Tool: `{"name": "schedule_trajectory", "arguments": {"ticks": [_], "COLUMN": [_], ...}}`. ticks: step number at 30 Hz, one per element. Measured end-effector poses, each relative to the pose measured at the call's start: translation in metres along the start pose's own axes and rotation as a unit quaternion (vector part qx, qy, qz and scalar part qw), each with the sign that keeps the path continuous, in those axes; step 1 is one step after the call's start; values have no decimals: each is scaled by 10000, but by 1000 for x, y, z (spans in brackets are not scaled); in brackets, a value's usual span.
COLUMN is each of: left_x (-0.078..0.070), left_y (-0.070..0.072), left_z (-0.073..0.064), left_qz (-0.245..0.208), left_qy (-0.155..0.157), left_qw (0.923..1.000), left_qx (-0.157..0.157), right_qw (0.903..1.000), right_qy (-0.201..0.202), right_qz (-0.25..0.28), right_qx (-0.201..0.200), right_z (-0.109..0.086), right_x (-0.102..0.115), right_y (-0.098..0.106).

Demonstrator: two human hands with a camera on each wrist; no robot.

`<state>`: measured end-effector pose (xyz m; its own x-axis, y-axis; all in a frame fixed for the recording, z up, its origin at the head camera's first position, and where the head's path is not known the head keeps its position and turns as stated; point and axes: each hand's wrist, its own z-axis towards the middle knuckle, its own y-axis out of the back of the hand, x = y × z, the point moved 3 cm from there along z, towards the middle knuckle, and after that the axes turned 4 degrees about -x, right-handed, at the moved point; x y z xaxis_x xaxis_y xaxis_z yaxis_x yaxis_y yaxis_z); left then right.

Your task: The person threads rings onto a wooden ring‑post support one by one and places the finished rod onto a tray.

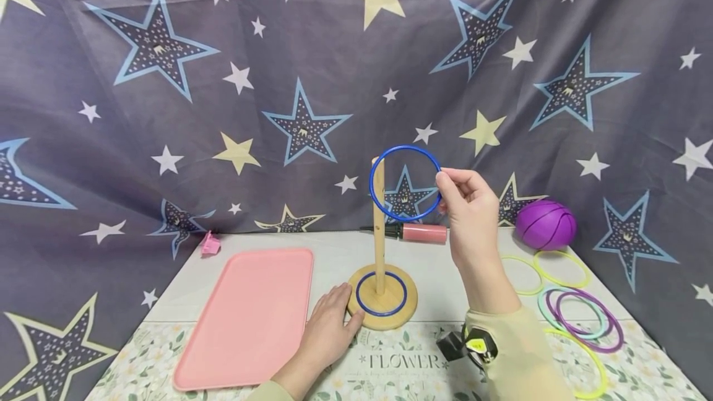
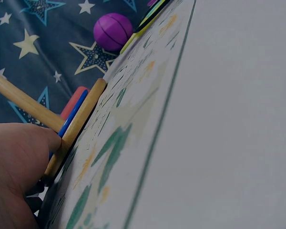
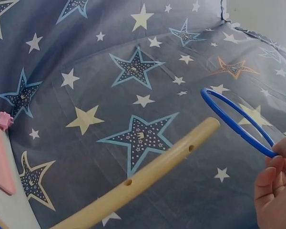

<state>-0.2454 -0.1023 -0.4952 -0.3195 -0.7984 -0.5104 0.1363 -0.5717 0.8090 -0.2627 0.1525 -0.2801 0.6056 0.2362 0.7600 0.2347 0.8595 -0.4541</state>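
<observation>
My right hand point(image 1: 470, 212) pinches a blue ring point(image 1: 405, 147) at its right edge, between thumb and fingers. This ring is raised near the top of a wooden post point(image 1: 380, 240) and overlaps it in the head view. In the right wrist view the held ring point(image 3: 238, 128) appears beside the post's upper end point(image 3: 200, 133). A second blue ring point(image 1: 381, 314) lies around the post's foot on the round wooden base point(image 1: 384, 323). My left hand point(image 1: 328, 327) rests at the base's left edge, fingers extended and thumb against its front left.
A pink tray point(image 1: 250, 320) lies to the left, with a small pink object point(image 1: 210, 244) behind it. Behind the post is a pink and black hand pump point(image 1: 423, 232). At right sit a purple ball point(image 1: 546, 224) and several yellow, purple and turquoise rings point(image 1: 621, 333).
</observation>
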Motion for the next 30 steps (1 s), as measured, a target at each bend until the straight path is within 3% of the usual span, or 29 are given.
{"name": "schedule_trajectory", "arguments": {"ticks": [12,30], "left_x": [0,2], "left_y": [0,1], "left_z": [-1,0], "left_qz": [-23,-23], "left_qy": [-33,-92], "left_qw": [10000,9999], "left_qx": [-80,-127], "right_qw": [9991,9962], "right_qy": [-143,-702], "right_qz": [-312,-451], "right_qx": [258,267], "right_z": [4,1], "right_x": [-12,-40], "right_y": [-22,-24]}}
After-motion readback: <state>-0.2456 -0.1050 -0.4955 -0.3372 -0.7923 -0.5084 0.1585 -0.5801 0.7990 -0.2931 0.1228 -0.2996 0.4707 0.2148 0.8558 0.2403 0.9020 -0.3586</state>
